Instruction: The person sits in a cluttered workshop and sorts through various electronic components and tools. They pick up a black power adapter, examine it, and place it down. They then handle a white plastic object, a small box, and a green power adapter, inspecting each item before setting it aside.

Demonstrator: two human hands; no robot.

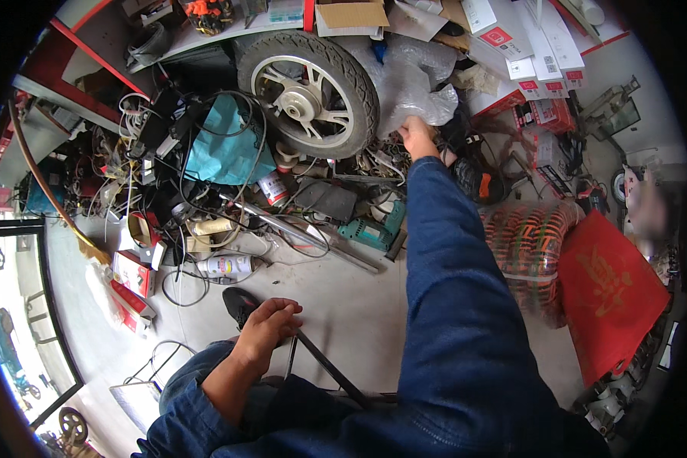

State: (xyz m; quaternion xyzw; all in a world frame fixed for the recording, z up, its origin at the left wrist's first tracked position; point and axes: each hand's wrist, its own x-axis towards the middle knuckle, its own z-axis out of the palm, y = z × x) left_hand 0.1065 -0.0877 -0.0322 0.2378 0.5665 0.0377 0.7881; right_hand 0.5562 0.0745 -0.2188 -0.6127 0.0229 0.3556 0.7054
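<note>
Head view: right grip (418, 138) stretched far forward, closed on bubble wrap (412, 91); left grip (269, 330) loosely curled, empty.

The right hand (417, 137) grips bubble wrap (414, 90) beside a tyred wheel (303, 104) below the shelf's front edge (258, 27); the left hand (266, 330), loosely curled, hangs above the floor (362, 309) near a shoe (239, 304)

Bare floor (351, 301) lies open ahead of your left hand (271, 328); wheel (301, 105) obstructs leftward of your right hand (418, 139), bubble wrap (408, 88) directly ahead.
</note>
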